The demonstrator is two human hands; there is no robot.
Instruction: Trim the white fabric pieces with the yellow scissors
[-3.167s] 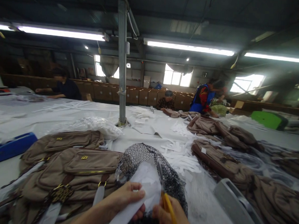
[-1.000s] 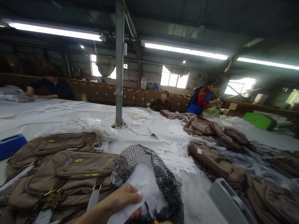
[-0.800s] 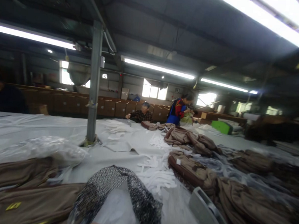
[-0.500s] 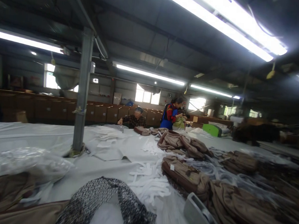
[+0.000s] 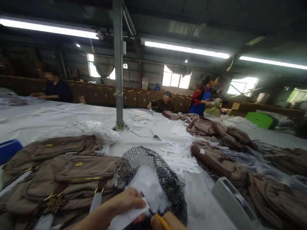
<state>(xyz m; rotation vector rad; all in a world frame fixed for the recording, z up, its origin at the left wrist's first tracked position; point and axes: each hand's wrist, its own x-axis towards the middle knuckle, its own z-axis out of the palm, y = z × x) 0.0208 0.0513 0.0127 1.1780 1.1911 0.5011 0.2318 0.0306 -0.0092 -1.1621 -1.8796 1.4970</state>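
Note:
My left hand (image 5: 128, 201) is closed on a white sheet (image 5: 123, 219), thin and paper-like or cloth-like. My right hand (image 5: 169, 227) grips a yellow-handled tool (image 5: 163, 224) with a thin dark blade, whose tip reaches the white sheet by my left fingers; its exact kind is unclear. Under both hands lies a black-and-white patterned fabric bag (image 5: 137, 155), its middle covered by white material (image 5: 148, 180). To the left, close to my left forearm, rest brown bags (image 5: 87, 168) with gold-coloured fittings and a dark round ornament.
More brown bags (image 5: 218, 160) lie on the right beside a grey plastic holder (image 5: 231, 196). White strips (image 5: 179, 158) spread over the white-covered table (image 5: 147, 132). A metal post (image 5: 117, 64) rises from it. Co-workers, one in a blue apron (image 5: 199, 105), are at the far side.
The view has turned left and down, so the scene sits further right and higher. Both my hands have come into view, with the white sheet and the yellow-handled tool.

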